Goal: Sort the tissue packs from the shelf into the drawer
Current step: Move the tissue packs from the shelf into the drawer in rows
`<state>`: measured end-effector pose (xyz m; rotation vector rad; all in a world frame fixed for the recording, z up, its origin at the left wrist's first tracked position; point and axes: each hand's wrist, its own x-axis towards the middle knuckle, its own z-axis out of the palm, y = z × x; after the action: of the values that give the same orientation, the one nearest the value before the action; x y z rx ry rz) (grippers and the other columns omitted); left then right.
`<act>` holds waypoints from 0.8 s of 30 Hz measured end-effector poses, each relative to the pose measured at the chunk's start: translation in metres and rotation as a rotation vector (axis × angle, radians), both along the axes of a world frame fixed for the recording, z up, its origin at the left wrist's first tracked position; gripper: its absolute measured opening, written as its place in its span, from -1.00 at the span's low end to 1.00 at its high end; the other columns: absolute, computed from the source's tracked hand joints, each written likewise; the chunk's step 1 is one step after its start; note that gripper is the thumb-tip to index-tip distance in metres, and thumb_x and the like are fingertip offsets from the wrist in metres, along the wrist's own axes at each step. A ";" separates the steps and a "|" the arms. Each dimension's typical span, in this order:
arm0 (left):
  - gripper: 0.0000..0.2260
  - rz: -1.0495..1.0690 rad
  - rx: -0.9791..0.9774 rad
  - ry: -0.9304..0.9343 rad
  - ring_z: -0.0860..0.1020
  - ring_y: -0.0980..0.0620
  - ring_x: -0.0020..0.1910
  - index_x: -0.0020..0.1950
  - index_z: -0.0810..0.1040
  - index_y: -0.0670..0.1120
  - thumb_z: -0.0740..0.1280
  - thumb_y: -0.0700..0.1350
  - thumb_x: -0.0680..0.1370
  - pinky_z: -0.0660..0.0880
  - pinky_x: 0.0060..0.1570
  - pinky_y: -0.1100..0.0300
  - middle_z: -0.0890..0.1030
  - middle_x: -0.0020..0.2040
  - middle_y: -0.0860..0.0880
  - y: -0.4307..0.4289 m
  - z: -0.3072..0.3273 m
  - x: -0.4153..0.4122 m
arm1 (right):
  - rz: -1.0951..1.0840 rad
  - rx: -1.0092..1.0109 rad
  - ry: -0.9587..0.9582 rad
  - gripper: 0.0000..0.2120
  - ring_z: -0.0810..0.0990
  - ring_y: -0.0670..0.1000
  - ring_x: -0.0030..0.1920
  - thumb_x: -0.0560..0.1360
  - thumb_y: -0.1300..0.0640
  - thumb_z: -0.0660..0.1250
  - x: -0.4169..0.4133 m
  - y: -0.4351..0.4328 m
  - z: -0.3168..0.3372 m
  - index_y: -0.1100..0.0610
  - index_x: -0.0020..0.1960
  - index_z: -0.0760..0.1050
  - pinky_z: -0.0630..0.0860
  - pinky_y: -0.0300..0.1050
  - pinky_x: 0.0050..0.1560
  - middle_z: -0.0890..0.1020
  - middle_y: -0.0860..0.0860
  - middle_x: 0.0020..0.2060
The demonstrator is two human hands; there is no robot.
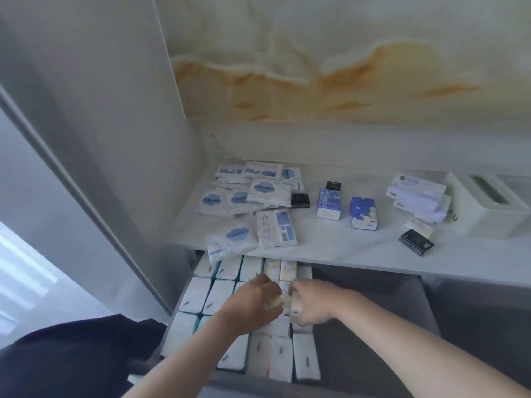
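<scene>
Left hand [253,304]: fingers curled, gripping the near side of the cream tissue packs [287,297], low in the drawer [373,311]. Right hand [311,303]: fingers curled likewise on the opposite side of the same packs; motion blur hides how many are held. Packs sit in the drawer's middle column, just beside both hands. Left of the hands: rows of white packs [198,294], standing on edge, tightly packed, filling the drawer's left part. Behind the hands: two cream packs marked "Face" [280,270], against the drawer's rear. Drawer's right part: bare grey floor. Above the drawer, marble-patterned shelf [330,248] bearing: a loose heap of flat blue-and-white sachets [250,196] at left, one overhanging the front edge; two upright blue packs [329,203] [363,212] at centre, apart; small black boxes [416,242] [300,200]; a stack of pale soft packs [416,196], touching a white tissue box [488,202] at far right. Lower left: dark fabric [71,354].
</scene>
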<state>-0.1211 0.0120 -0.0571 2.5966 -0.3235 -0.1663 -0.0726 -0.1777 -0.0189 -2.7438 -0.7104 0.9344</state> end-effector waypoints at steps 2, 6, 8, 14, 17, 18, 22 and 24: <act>-0.68 0.010 0.103 0.048 0.56 0.04 -0.04 0.17 0.55 0.07 0.30 0.18 0.49 0.51 -0.04 0.19 0.45 0.14 0.11 -0.001 -0.004 -0.007 | -0.013 -0.002 0.033 -0.32 0.51 0.05 0.18 0.38 -0.05 0.44 -0.012 -0.001 -0.011 0.00 0.44 0.27 0.50 -0.11 0.03 0.46 -0.03 0.31; -0.59 -0.050 0.301 0.041 0.55 -0.06 0.05 0.22 0.55 0.00 0.28 0.23 0.51 0.48 0.08 0.09 0.47 0.18 0.01 -0.009 -0.010 -0.011 | 0.031 -0.015 -0.021 -0.35 0.50 0.10 0.22 0.41 -0.01 0.43 -0.030 0.000 -0.032 0.03 0.41 0.26 0.52 0.01 0.14 0.42 0.02 0.30; -0.53 -0.090 0.431 0.030 0.50 -0.07 0.14 0.30 0.51 -0.02 0.24 0.25 0.53 0.40 0.20 0.07 0.46 0.23 -0.03 -0.014 -0.013 -0.010 | 0.062 -0.010 -0.099 -0.38 0.49 0.13 0.20 0.42 0.02 0.42 -0.036 0.000 -0.042 0.05 0.39 0.26 0.53 0.05 0.11 0.40 0.04 0.27; -0.38 -0.301 0.557 -0.016 0.32 -0.04 0.31 0.42 0.36 0.03 0.36 0.24 0.42 0.26 0.35 0.06 0.36 0.34 0.00 -0.005 -0.019 -0.006 | 0.007 0.121 -0.187 -0.39 0.47 0.13 0.15 0.41 0.10 0.45 -0.043 -0.001 -0.064 0.01 0.36 0.24 0.52 0.00 0.00 0.27 0.02 0.21; -0.35 -0.363 0.600 -0.017 0.29 -0.04 0.32 0.43 0.32 0.06 0.43 0.11 0.39 0.28 0.35 0.05 0.32 0.36 0.00 0.002 -0.025 -0.009 | -0.012 0.138 -0.197 -0.38 0.45 0.13 0.18 0.44 0.03 0.48 -0.043 -0.003 -0.075 0.01 0.39 0.24 0.45 -0.05 -0.02 0.27 0.02 0.24; -0.36 -0.353 0.613 -0.026 0.28 -0.04 0.33 0.44 0.32 0.06 0.43 0.08 0.40 0.27 0.36 0.06 0.32 0.37 0.00 0.003 -0.028 -0.009 | -0.037 0.161 -0.196 -0.39 0.45 0.11 0.17 0.44 0.03 0.47 -0.044 -0.003 -0.078 0.01 0.38 0.25 0.44 -0.07 -0.03 0.27 0.01 0.24; -0.44 -0.241 0.671 -0.120 0.32 -0.07 0.29 0.38 0.40 -0.03 0.37 0.18 0.45 0.26 0.33 0.05 0.40 0.32 -0.03 0.006 -0.033 -0.006 | -0.159 0.287 -0.187 -0.40 0.47 0.08 0.08 0.41 0.01 0.48 -0.046 0.004 -0.084 -0.02 0.34 0.26 0.45 -0.11 -0.07 0.27 0.01 0.22; -0.40 -0.181 0.676 -0.112 0.32 -0.08 0.28 0.37 0.39 -0.05 0.33 0.27 0.44 0.26 0.33 0.03 0.40 0.31 -0.04 0.006 -0.034 -0.005 | -0.187 0.325 -0.192 -0.37 0.47 0.09 0.09 0.38 0.04 0.50 -0.047 0.008 -0.085 -0.03 0.34 0.27 0.47 -0.12 -0.04 0.26 0.01 0.19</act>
<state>-0.1262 0.0181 -0.0909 3.2490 -0.6336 -0.2240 -0.1196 -0.1697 -0.1036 -2.5725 -0.5631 0.4737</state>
